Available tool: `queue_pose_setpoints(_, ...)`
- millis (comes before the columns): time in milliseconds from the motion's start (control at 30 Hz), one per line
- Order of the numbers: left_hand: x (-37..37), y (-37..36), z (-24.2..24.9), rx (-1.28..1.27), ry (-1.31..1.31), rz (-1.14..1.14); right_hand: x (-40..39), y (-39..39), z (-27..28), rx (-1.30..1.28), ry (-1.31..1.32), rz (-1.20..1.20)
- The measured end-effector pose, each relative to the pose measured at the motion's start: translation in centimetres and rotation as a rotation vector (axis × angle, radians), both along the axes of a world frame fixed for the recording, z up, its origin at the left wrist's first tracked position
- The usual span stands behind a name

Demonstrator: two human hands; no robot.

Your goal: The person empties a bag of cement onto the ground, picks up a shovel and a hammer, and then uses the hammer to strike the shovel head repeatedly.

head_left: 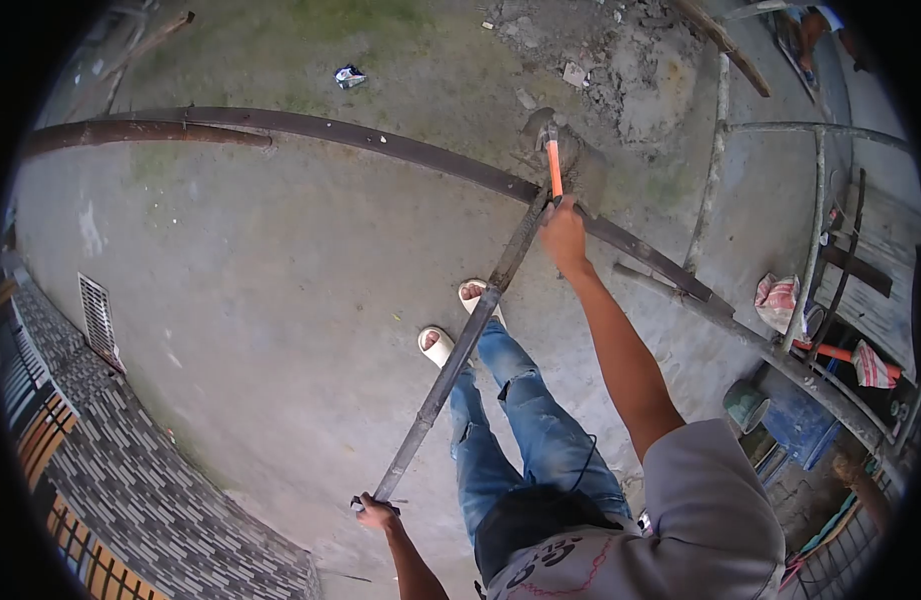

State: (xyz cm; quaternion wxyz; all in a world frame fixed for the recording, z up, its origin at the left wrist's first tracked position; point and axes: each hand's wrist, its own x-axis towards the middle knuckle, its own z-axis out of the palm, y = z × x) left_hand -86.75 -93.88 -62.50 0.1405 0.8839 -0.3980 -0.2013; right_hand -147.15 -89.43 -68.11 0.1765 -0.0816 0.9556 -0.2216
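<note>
My right hand is closed around the lower handle of a hammer, which has an orange handle and a metal head pointing away from me. Right beside that hand is the far end of a long grey metal pipe, which overlaps a dark steel bar lying across the ground. The pipe slants back toward my body, passing over my feet in this view. At its near end, my left hand is closed around the pipe.
Rubble and dirt cover the ground ahead. On the right stand a pipe frame, a sack, a bucket and a blue container. A tiled wall runs along the left. Another person is at the upper right.
</note>
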Motion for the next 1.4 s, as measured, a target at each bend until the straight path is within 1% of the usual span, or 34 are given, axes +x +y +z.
queue_pose_setpoints(33, 0.0, 0.0, -0.1, -0.001, 0.004, 0.005, 0.5, 0.2, 0.0, 0.015, 0.001, 0.006)
queue_pose_setpoints(100, -0.3, 0.1, 0.3, 0.095, 0.073, 0.111, 0.1, 0.2, -0.1, 0.014, 0.012, 0.034)
queue_pose_setpoints(167, -1.0, 0.4, 1.6, 0.129, 0.015, 0.133, 0.8, 0.8, 0.0, 0.027, -0.007, 0.049)
queue_pose_setpoints(233, -0.9, 0.2, 0.5, 0.001, -0.024, 0.025, -0.6, -0.7, -0.2, 0.016, 0.013, 0.056)
queue_pose_setpoints(267, -0.8, 0.5, 0.1, -0.113, 0.027, -0.046, 0.0, -0.4, 0.0, 0.009, 0.021, 0.054)
queue_pose_setpoints(300, -1.2, 0.2, -0.2, -0.117, 0.036, -0.039, 1.2, 0.6, 0.0, 0.023, 0.002, 0.05)
queue_pose_setpoints(367, -1.6, 0.1, 0.8, 0.058, 0.059, 0.132, 1.3, 1.4, -0.3, 0.054, -0.026, 0.046)
queue_pose_setpoints(400, -2.6, -0.3, 1.7, 0.123, 0.071, 0.159, 0.4, 0.5, -0.7, 0.053, -0.001, 0.044)
queue_pose_setpoints(467, -1.0, 0.4, 0.6, 0.081, 0.047, 0.125, 0.0, -0.5, -0.7, 0.041, 0.017, 0.058)
queue_pose_setpoints(533, -0.4, 0.1, 0.4, 0.033, -0.029, -0.01, 0.0, -1.1, -0.1, 0.041, -0.028, 0.018)
queue_pose_setpoints(567, -0.3, -0.1, -0.1, 0.028, -0.019, -0.006, 0.2, -1.0, 0.3, 0.036, -0.018, 0.022)
queue_pose_setpoints(633, 0.1, 0.3, -0.7, -0.063, 0.113, 0.048, 1.6, 0.1, 1.0, 0.14, -0.069, 0.045)
queue_pose_setpoints(667, 0.6, 0.4, -0.8, -0.004, 0.074, 0.021, 1.0, -0.1, 0.6, 0.141, -0.072, 0.045)
queue_pose_setpoints(700, -0.3, 0.3, -0.3, -0.004, 0.066, 0.024, -0.4, -1.2, 0.5, 0.129, -0.039, 0.069)
queue_pose_setpoints(767, -2.7, 0.0, 1.4, -0.021, -0.02, 0.106, -1.8, -2.6, -0.5, 0.116, -0.02, 0.096)
queue_pose_setpoints(800, -3.4, -0.4, 2.2, 0.104, -0.012, 0.106, -2.4, -3.1, -0.8, 0.126, -0.018, 0.098)
queue_pose_setpoints(867, -3.5, -1.7, 2.1, 0.084, 0.001, 0.097, -2.1, -3.0, -0.4, 0.129, -0.005, 0.091)
queue_pose_setpoints(933, -3.6, -1.0, 1.3, 0.063, 0.028, 0.128, -0.3, -1.3, 1.0, 0.165, -0.159, 0.079)
queue_pose_setpoints(967, -3.1, -0.2, 1.5, 0.06, 0.03, 0.14, -0.8, -1.2, 1.1, 0.173, -0.161, 0.082)
queue_pose_setpoints(1033, -1.9, 0.6, 1.5, 0.044, 0.035, 0.155, -3.3, -2.7, 1.1, 0.273, -0.098, 0.129)
queue_pose_setpoints(1067, -1.4, 0.9, 1.2, 0.038, 0.037, 0.156, -5.4, -3.1, -0.5, 0.26, -0.099, 0.101)
queue_pose_setpoints(1133, -0.2, 1.2, 0.6, -0.02, 0.069, 0.038, -10.1, -3.4, -2.8, 0.236, -0.098, 0.064)
queue_pose_setpoints(1200, 0.3, 1.2, 0.5, -0.057, 0.071, 0.024, -12.7, -3.8, -3.1, 0.23, -0.097, 0.06)
queue_pose_setpoints(1233, -0.1, 1.3, 0.3, -0.091, 0.082, 0.011, -14.0, -4.3, -2.1, 0.258, -0.284, 0.032)
queue_pose_setpoints(1267, -0.4, 1.4, 0.3, -0.044, 0.051, 0.053, -15.1, -4.9, -1.2, 0.285, -0.465, 0.008)
queue_pose_setpoints(1300, -0.9, 1.2, 0.8, 0.002, 0.02, 0.092, -15.0, -4.9, -0.8, 0.282, -0.453, 0.015)
queue_pose_setpoints(1367, -1.6, 1.3, 1.0, -0.054, 0.01, 0.067, -13.0, -4.4, -1.2, 0.185, -0.371, -0.004)
queue_pose_setpoints(1400, -1.7, 1.6, 1.4, -0.049, 0.002, 0.073, -12.4, -3.4, -2.9, 0.191, -0.378, 0.001)
